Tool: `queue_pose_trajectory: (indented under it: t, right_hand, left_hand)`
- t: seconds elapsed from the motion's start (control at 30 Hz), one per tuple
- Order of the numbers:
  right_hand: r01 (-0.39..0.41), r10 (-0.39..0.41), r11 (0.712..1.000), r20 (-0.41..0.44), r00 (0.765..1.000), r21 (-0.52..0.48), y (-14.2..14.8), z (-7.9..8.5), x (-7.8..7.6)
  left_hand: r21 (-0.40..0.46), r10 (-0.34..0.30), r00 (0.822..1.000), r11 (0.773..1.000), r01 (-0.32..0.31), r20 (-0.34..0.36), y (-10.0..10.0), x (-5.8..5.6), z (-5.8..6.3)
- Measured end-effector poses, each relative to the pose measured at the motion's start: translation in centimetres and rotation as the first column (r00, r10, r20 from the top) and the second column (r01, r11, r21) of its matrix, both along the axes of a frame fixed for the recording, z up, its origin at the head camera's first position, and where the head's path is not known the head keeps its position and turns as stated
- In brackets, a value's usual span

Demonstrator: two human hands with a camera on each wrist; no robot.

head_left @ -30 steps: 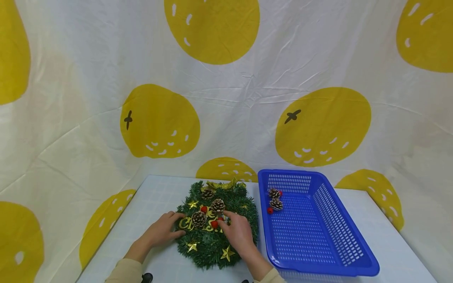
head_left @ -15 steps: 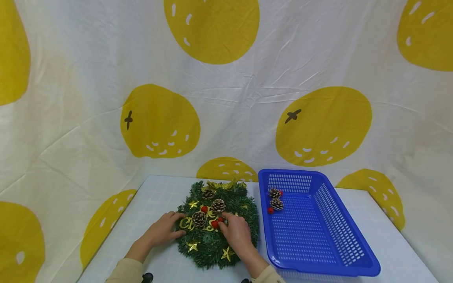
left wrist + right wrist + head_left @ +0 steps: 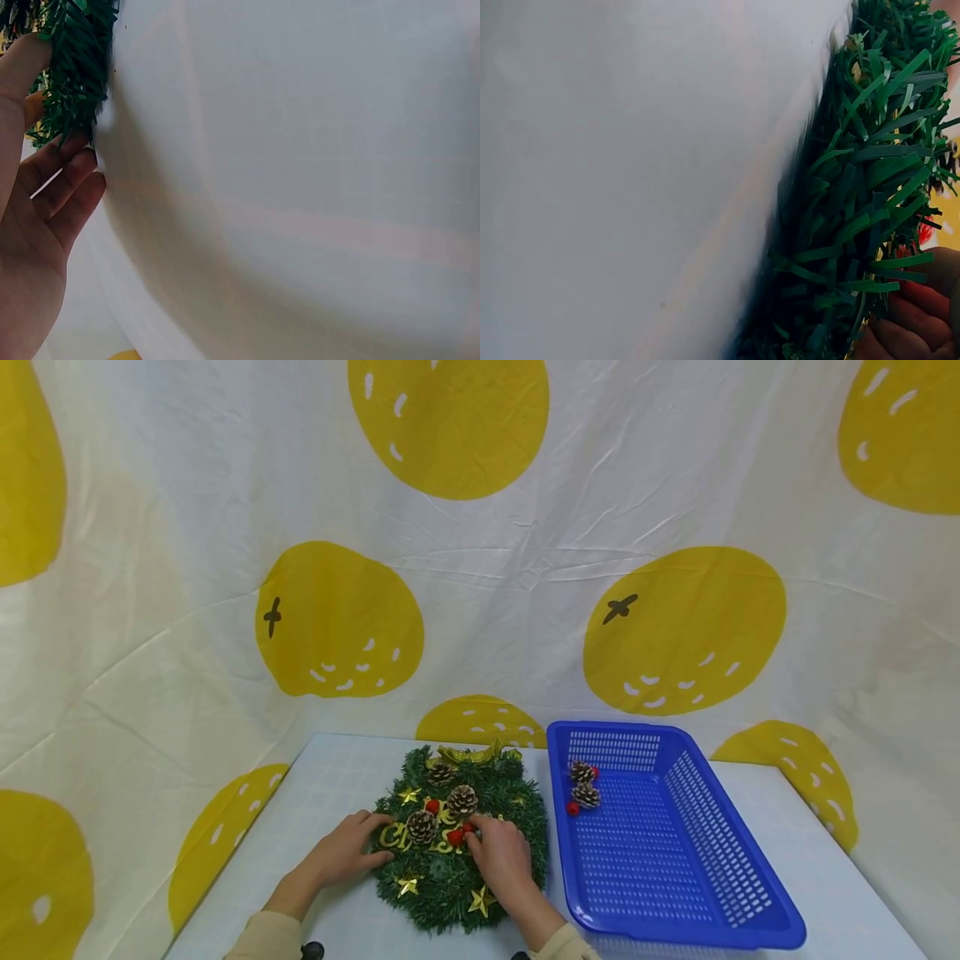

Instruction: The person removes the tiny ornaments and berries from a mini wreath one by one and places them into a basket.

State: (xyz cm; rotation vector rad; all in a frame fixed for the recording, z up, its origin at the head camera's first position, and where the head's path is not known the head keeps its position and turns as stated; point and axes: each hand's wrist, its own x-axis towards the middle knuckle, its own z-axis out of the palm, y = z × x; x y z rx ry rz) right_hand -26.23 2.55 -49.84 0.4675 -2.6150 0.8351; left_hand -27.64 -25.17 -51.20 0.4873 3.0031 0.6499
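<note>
A green Christmas wreath (image 3: 450,885) lies on the table, decked with gold stars, gold lettering, red balls and pine cones. At its left edge my left hand (image 3: 345,847) grips the greenery; in the left wrist view the thumb lies over the wreath (image 3: 75,67) and the fingers curl at its side. My right hand (image 3: 504,856) reaches over the right part, pinching a small red ball (image 3: 468,827) between thumb and index finger. Beside that is another red ball (image 3: 455,837). Two pine cones, one upper (image 3: 462,799) and one lower (image 3: 422,827), sit near the wreath's middle.
A blue plastic basket (image 3: 675,935) stands right of the wreath, holding two pine cones (image 3: 586,795) and red balls (image 3: 573,808) at its left side. Behind the white table (image 3: 337,777) hangs a white cloth (image 3: 480,610) with yellow fruit prints.
My right index finger has moved slightly down from beside the upper pine cone, closing toward the thumb at the red ball. The left hand and the wreath stay in place.
</note>
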Motion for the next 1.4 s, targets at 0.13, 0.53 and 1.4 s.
queue_pose_trajectory:
  t: [0.13,0.53,1.4]
  right_hand:
    - [0.020,-0.019,0.999,-0.012,1.000,0.026,-0.1,0.0,-0.1]
    - [0.027,-0.023,0.995,0.037,0.999,-0.093,0.2,0.8,0.0]
    - [-0.109,0.114,0.944,-0.004,0.994,-0.310,0.5,5.4,0.5]
  left_hand:
    - [0.000,-0.003,1.000,1.000,0.003,-0.002,0.0,0.0,-0.1]
    - [-0.007,-0.003,1.000,1.000,0.003,0.007,-0.1,-0.1,0.0]
    - [0.005,-0.015,1.000,1.000,0.015,-0.006,-0.1,0.0,0.0]
